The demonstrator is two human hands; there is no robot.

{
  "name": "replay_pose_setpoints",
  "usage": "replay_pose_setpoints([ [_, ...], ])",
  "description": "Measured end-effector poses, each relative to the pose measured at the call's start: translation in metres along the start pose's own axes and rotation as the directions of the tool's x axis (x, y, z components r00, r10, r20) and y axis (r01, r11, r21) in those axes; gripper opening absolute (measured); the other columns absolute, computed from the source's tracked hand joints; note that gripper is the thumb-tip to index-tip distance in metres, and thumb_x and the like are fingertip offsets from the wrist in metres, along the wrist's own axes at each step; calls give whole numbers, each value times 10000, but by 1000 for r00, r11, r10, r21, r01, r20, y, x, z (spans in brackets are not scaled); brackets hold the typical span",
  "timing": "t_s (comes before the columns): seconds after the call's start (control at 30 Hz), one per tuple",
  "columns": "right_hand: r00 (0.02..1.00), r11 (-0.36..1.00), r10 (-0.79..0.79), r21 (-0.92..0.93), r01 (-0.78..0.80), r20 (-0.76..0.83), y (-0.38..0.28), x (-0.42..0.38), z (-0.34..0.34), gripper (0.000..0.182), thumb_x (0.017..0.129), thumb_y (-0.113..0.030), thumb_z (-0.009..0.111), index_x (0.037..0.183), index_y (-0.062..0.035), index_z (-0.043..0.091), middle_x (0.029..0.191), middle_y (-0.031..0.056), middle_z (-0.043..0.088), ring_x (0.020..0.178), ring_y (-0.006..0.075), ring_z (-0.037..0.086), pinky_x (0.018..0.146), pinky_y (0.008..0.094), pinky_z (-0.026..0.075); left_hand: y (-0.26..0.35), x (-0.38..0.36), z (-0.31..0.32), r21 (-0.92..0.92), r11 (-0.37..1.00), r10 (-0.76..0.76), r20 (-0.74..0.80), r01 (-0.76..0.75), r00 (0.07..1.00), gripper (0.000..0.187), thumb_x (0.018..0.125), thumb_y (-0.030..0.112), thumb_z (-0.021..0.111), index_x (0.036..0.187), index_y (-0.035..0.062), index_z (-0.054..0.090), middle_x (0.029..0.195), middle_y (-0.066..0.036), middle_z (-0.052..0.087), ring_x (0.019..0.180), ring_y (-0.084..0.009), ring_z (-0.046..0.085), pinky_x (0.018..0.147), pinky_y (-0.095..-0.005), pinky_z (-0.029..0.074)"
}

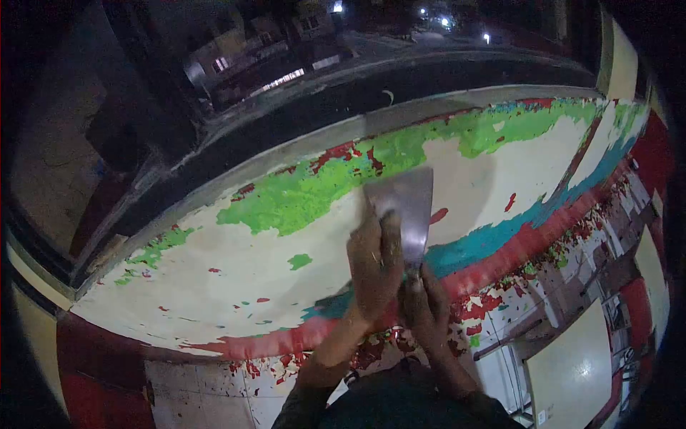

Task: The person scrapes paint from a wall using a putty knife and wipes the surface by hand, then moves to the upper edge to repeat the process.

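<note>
A wide metal paint scraper (414, 207) lies over the window sill, its broad edge pointing away from me at the border of the green and cream paint. Wrapped round its handle, close to the base of the blade, is my right hand (424, 307). My left hand (375, 264) grips the left side of the blade, with fingers on its face. Under the tool, the sill (314, 279) shows cream paint with patches of green paint (300, 204), a teal strip (486, 239) and a red front edge (286, 342). Most of the handle is hidden by my hand.
A dark window frame (286, 107) runs along the sill's far side, with lit buildings outside. Paint flakes (493, 300) litter the floor below the red edge. A pale flat panel (572, 368) stands at the lower right.
</note>
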State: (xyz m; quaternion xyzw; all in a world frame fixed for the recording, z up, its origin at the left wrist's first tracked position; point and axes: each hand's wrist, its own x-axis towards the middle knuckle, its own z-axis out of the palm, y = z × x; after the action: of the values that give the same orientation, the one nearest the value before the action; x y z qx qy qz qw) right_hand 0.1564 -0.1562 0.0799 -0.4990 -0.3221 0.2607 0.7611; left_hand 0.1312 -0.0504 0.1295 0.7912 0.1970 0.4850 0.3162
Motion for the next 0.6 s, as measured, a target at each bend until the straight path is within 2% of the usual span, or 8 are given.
replay_pose_setpoints([
  [0.07, 999, 999, -37, 10, 37, 16, -7, -2, 2, 415, 925, -228, 362, 1264, 12, 361, 643, -38, 422, 516, 21, 375, 452, 180, 322, 2, 14, 2, 15, 986, 169, -192, -169, 967, 297, 883, 245, 468, 745, -11, 528, 537, -118, 400, 480, -185, 401, 466, -340, 322],
  [0.13, 999, 999, -39, 5, 39, 36, -7, -4, 1, 423, 925, -238, 367, 1268, 10, 359, 645, -35, 425, 519, 24, 382, 452, 184, 324, -6, -1, 2, -24, 999, 26, -117, -29, 993, 297, 885, 244, 470, 738, -8, 525, 541, -100, 413, 489, -181, 407, 469, -339, 326],
  [0.23, 999, 999, -20, -30, 21, 47, -2, -5, -4, 430, 925, -243, 374, 1274, 7, 354, 647, -30, 429, 521, 28, 390, 451, 188, 328, -7, -4, 1, 6, 999, 49, -100, -49, 994, 334, 894, 275, 463, 717, -5, 504, 562, -53, 427, 527, -138, 385, 480, -317, 325],
  [0.3, 999, 998, -37, -43, 37, 3, -6, 2, 2, 430, 925, -242, 378, 1274, 7, 355, 651, -27, 435, 523, 30, 394, 452, 189, 329, -5, 7, 2, -24, 1000, 10, -133, -14, 991, 351, 898, 291, 455, 713, -5, 500, 561, -48, 420, 535, -125, 370, 478, -311, 320],
  [0.33, 999, 998, -29, -62, 32, 35, -10, 2, 1, 429, 924, -240, 380, 1274, 7, 355, 651, -25, 438, 519, 31, 393, 450, 190, 330, 4, 16, -6, -71, 997, -42, -73, 37, 996, 367, 896, 313, 454, 720, -7, 493, 563, -46, 423, 534, -125, 356, 478, -308, 318],
  [0.43, 996, 997, -2, -73, 9, 84, -18, -1, 1, 429, 923, -241, 385, 1271, 7, 359, 653, -21, 445, 508, 35, 393, 442, 193, 329, 4, 4, -8, -142, 990, -8, -83, -4, 997, 360, 894, 301, 456, 717, -11, 484, 552, -61, 409, 522, -138, 357, 480, -318, 320],
  [0.5, 998, 999, 46, -21, -45, 46, -8, -11, -2, 431, 922, -252, 389, 1266, 7, 367, 654, -19, 451, 501, 36, 393, 435, 195, 326, -7, -2, -3, -33, 999, 7, -82, -9, 997, 343, 886, 277, 467, 697, -8, 461, 544, -79, 382, 522, -139, 359, 485, -327, 322],
  [0.6, 999, 998, -37, -42, 37, 5, -6, 1, 3, 425, 923, -246, 384, 1264, 7, 371, 649, -20, 445, 492, 35, 387, 428, 194, 323, -4, 7, 0, 19, 997, 75, -155, -73, 985, 314, 883, 240, 465, 695, -11, 449, 533, -104, 357, 501, -152, 355, 470, -336, 311],
])
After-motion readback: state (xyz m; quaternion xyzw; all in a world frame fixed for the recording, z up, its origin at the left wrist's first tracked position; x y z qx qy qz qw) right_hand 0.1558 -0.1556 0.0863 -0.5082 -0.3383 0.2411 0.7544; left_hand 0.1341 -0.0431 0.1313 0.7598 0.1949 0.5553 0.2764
